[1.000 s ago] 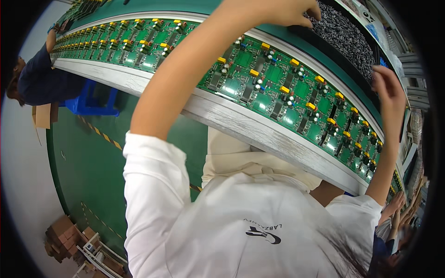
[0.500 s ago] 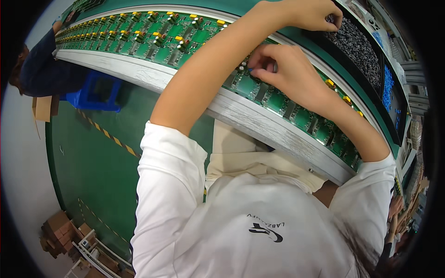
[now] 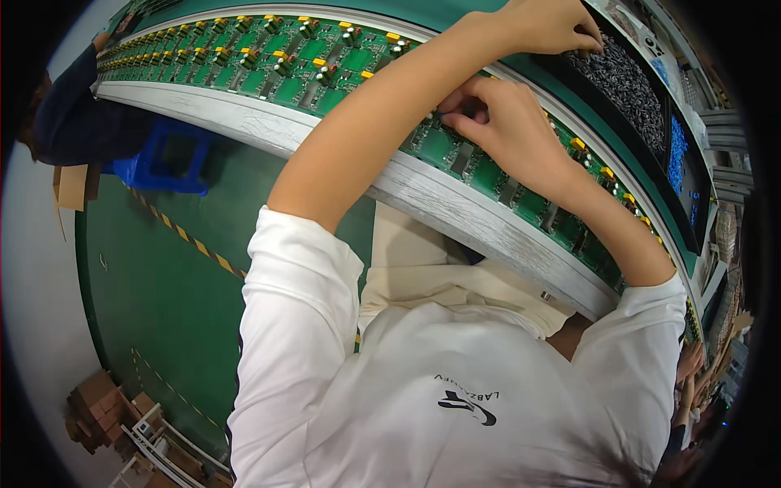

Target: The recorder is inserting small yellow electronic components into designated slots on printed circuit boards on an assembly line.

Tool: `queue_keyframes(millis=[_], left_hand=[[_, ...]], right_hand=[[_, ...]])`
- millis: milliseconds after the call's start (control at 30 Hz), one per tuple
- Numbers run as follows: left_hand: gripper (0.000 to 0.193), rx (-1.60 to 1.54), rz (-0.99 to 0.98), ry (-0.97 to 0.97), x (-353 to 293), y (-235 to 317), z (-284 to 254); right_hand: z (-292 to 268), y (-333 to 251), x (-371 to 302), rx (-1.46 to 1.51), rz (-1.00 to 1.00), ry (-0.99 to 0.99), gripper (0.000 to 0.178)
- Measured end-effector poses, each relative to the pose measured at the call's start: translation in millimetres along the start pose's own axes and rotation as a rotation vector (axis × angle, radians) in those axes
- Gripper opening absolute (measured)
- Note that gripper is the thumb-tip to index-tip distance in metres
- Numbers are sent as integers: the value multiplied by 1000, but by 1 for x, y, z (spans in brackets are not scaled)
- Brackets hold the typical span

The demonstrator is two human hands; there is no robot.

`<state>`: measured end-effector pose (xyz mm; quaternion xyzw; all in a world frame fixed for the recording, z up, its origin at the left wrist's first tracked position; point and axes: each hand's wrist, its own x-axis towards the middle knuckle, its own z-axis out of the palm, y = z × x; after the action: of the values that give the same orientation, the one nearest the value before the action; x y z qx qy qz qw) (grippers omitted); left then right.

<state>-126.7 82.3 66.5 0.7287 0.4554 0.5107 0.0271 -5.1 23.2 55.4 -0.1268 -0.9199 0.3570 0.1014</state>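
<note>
My left arm crosses over the row of green circuit boards, which carry yellow and dark components. At its end my left hand is bent down over a black tray, its fingertips curled together among many small black-and-grey parts. Whether a part is between them is hidden. Lower down, my right hand pinches a small blue component between thumb and forefinger, right at a board's surface. The left forearm hides part of the boards there.
Small blue parts fill another compartment of the tray. A pale metal rail edges the boards on my side. At the far left are a co-worker's dark sleeve and a blue stool. Another person's hand shows at right.
The boards have slid slightly to the right in view. My left fingers have reached a little further down into the black parts. My right hand stays at the board with the blue component.
</note>
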Motion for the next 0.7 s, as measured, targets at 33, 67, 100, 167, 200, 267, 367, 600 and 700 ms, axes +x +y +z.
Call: queue_keyframes(millis=[33,67,100,167,200,267,367,600,700], left_hand=[[15,8,6,33,0,0,1],[15,16,12,67,0,1,2],[14,24,18,100,0,1,3],[14,94,-10,113,2,6,0],[13,166,-40,128,2,9,-3],[13,238,-71,142,2,14,-10],[14,512,-46,210,-2,31,-25],[14,63,-525,108,-26,91,-75],[13,-40,-641,135,-50,104,-86]], right_hand=[[1,0,0,-4,1,10,12],[2,0,-1,-8,2,20,13],[4,0,-1,-11,2,30,13],[4,1,-2,-19,6,50,13],[4,1,-2,-22,8,60,13],[4,0,-3,-41,19,58,13],[4,-1,-4,-80,39,54,13],[7,-3,-5,-109,17,79,11],[7,-2,-6,-138,-5,99,10]])
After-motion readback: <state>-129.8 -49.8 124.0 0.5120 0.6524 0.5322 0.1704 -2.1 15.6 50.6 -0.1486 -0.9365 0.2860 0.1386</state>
